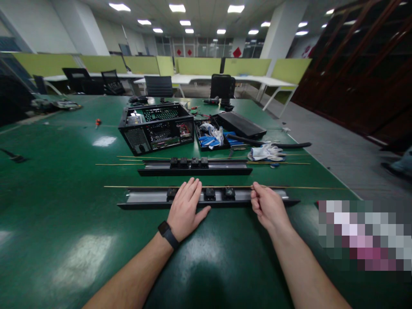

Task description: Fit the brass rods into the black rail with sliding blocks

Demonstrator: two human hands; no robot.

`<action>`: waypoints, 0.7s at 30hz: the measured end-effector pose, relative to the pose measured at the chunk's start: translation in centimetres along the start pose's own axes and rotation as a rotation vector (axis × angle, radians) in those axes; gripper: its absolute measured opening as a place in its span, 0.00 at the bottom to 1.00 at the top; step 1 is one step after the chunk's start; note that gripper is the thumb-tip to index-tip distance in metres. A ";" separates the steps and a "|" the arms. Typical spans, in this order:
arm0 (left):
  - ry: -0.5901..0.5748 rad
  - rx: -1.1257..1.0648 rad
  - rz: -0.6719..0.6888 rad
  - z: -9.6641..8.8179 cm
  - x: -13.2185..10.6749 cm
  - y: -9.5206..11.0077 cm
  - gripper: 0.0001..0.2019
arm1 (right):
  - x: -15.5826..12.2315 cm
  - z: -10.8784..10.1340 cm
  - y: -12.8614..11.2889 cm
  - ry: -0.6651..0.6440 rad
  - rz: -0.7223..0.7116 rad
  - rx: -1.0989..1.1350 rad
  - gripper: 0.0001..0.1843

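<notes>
My left hand [186, 210] lies flat with its fingers outstretched across the nearer long black channel [146, 205]. Its fingers partly cover one small black block [171, 194] in the channel; to their right, a second block [210, 194] and a third block [229, 193] are in plain sight. A thin brass-coloured rod [128, 187] runs along the channel's far edge and sticks out past both ends. Toward the channel's right end, my right hand [268, 204] is closed in a pinch on this rod. The left fingertips reach over the rod's line; whether they press it is unclear.
Beyond lies a second black channel [195, 172] with several blocks and thin rods. Farther back stand an open computer case [157, 128], a tray of gloves [210, 135] and a black panel [240, 123]. White gloves [266, 152] and a black tube [294, 145] lie right.
</notes>
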State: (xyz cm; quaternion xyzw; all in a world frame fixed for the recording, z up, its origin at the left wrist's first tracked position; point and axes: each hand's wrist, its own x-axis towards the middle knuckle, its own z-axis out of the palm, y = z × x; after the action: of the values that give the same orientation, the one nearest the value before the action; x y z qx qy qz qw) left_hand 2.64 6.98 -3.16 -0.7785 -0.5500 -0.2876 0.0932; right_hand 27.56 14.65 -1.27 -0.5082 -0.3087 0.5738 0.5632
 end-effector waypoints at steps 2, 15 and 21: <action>-0.001 0.001 -0.004 0.1 0.0 0.0 0.34 | -0.1 0.1 0.1 -0.001 -0.016 -0.016 0.17; -0.010 -0.016 0.007 0.2 0.0 0.0 0.36 | -0.2 0.3 0.0 -0.026 -0.008 -0.045 0.18; -0.007 -0.005 0.003 0.0 0.0 0.1 0.35 | 0.0 0.2 0.0 -0.011 -0.005 -0.021 0.17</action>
State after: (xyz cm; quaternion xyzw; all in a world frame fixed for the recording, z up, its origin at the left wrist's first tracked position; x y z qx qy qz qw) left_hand 2.71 6.96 -3.14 -0.7805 -0.5486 -0.2861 0.0899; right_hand 27.35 14.67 -1.22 -0.5101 -0.3192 0.5718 0.5576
